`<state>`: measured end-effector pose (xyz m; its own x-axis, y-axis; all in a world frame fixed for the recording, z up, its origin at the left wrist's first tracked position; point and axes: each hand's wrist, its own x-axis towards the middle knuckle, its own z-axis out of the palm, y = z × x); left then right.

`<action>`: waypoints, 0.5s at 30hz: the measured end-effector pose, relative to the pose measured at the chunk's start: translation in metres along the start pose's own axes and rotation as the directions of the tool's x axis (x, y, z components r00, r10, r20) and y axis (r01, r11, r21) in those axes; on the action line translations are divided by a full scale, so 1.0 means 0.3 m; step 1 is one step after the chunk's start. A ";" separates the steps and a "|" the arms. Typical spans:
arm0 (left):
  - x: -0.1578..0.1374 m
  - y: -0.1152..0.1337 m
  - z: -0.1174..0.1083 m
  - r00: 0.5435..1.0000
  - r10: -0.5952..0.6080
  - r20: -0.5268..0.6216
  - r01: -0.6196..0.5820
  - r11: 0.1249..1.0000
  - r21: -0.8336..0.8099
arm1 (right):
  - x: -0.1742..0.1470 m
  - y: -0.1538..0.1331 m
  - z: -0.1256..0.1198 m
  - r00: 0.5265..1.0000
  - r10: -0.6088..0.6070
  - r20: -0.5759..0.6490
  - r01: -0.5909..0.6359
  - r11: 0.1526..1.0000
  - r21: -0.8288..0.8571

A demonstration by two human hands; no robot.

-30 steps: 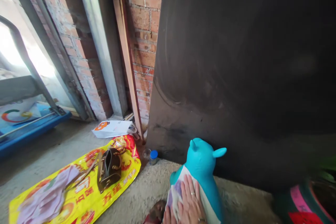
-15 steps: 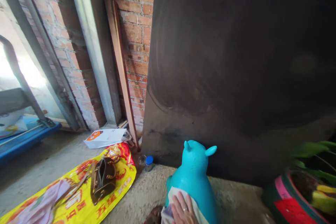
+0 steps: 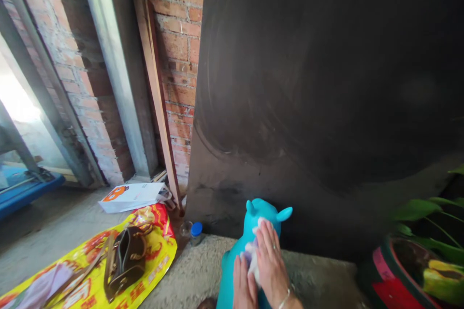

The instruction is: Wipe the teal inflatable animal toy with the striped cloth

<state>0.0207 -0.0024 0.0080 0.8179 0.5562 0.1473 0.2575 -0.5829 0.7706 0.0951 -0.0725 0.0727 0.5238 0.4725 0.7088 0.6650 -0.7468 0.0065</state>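
A: What fills the view?

B: A big dark scuffed panel [image 3: 326, 87] leaning against a red brick wall [image 3: 177, 38], with a long wooden plank [image 3: 157, 91] and a grey metal post [image 3: 116, 72] propped beside it. Below is a rough concrete floor [image 3: 195, 270].

A: And on the floor?

B: To the left, a yellow and red printed plastic sheet [image 3: 90, 285] with a brown leather handbag [image 3: 125, 260] lying on it. Behind that lies a white paper bag with an orange print [image 3: 134, 195]. At the far right stands a red and green plant pot [image 3: 402, 275].

A: The thing being handled?

B: A turquoise rubber animal-shaped toy [image 3: 253, 222], upright at the foot of the panel, ears at the top, its long axis running up from the person towards the panel.

A: The hands?

B: Both are flat and spread, gripping nothing. The right hand [image 3: 271, 263] presses a small white and lilac cloth [image 3: 253, 256] against the toy's back, fingertips just under the head. The left hand [image 3: 243, 285] lies lower, touching the toy beside the cloth. The right is nearer the head.

A: Anything smaller?

B: A little clear jar with a blue lid [image 3: 195, 232], on the floor near the toy's left.
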 end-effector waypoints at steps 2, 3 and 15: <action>0.110 0.085 0.042 0.996 -0.078 -0.049 0.064 0.968 -0.241 | 0.134 0.029 -0.023 0.998 0.048 -0.039 -0.047 0.998 0.033; 0.158 0.117 0.062 0.994 -0.096 -0.057 0.077 0.961 -0.267 | 0.181 0.041 -0.015 0.995 0.091 -0.044 -0.090 0.996 0.026; 0.228 -0.006 0.165 0.988 -0.128 0.090 0.142 0.975 -0.171 | 0.333 0.177 0.184 0.958 0.106 0.267 -0.086 0.993 -0.085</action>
<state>0.1016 0.0072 -0.0141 0.8213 0.5704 -0.0092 0.2793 -0.3879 0.8784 0.2119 -0.0391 0.1050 0.7143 0.4984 0.4913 0.5698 -0.8218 0.0052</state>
